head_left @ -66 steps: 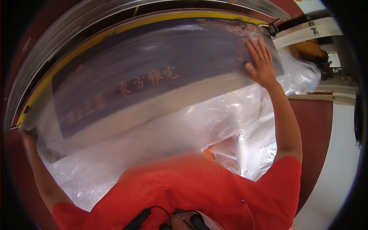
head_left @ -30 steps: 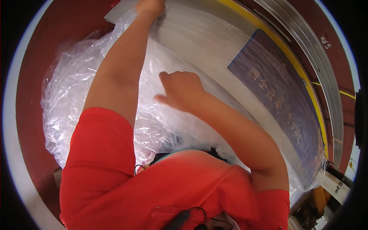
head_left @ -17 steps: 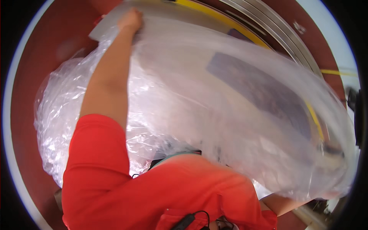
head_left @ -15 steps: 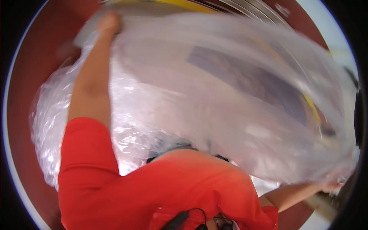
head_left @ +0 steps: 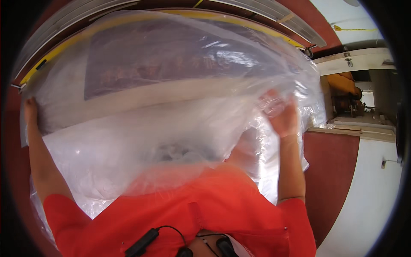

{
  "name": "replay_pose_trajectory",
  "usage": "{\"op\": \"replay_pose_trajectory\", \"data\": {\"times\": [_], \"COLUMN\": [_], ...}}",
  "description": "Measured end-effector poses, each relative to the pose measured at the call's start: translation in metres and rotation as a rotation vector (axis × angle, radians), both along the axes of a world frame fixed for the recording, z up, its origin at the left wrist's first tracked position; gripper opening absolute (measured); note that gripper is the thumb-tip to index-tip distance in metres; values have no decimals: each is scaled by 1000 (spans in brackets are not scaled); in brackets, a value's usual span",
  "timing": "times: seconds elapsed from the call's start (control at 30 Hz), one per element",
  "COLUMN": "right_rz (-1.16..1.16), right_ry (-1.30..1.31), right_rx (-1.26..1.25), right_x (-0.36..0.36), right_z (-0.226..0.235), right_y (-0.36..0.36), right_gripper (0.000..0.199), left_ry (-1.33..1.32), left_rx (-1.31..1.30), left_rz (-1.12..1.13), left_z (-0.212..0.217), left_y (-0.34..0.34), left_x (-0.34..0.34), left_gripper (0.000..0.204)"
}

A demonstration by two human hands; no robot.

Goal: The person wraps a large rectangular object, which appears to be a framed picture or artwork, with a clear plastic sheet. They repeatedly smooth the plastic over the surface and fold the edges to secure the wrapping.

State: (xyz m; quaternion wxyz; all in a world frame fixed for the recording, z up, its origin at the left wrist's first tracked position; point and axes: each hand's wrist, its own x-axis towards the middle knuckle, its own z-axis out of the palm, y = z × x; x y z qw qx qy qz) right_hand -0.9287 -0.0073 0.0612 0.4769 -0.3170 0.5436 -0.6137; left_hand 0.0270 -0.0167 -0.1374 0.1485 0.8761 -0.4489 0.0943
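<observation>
A large, creased sheet of clear plastic film (head_left: 171, 115) spreads across most of the view and drapes against my red shirt. Through it shows a broad pale surface with a dark grey-purple panel (head_left: 145, 55) that carries faint marks. At the far left, my left hand (head_left: 31, 110) is closed at the film's edge, its fingers small and partly hidden. My right hand (head_left: 280, 113) is raised to the right of the middle, slightly blurred, its fingers curled in the bunched film. Shiny folds of the film hang beside and below that hand.
Beyond the film runs a curved yellow strip (head_left: 55, 51), with metal rails (head_left: 265, 15) behind it. An opening in the wall (head_left: 349, 96) at the right leads to a cluttered space. The wall (head_left: 329, 171) below it is dark red and white.
My view has turned, and the dark panel now lies across the far side. My left hand has gone from far to the left edge; my right hand has come up and inward with the film.
</observation>
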Motion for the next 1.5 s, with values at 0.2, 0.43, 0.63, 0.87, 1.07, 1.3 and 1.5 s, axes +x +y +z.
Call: {"op": "replay_pose_trajectory", "data": {"times": [0.2,0.43,0.63,0.87,1.07,1.3,1.5], "right_rz": [535,-136,630,170,155,-60,-186], "right_ry": [-18,1303,1849,1905,1800,1872,1783], "right_rx": [-151,347,760,-285,79,-6,-119], "right_x": [-46,-75,-101,0,11,-38,-70], "right_z": [89,-18,-45,-71,-105,-118,-101], "right_y": [-5,-40,-55,-154,-159,-207,-236], "right_gripper": [25,29,23,59,72,55,29], "left_ry": [33,-10,-58,-32,-48,-108,64], "left_rx": [-36,-22,-54,-97,-13,-37,45], "left_rz": [-15,-27,-12,-48,-52,-70,-119], "left_z": [-2,-4,-2,-7,12,30,40], "left_y": [6,7,28,14,48,58,52], "left_x": [8,6,43,11,0,-24,-19], "left_gripper": [37,36,36,36,37,36,33]}}
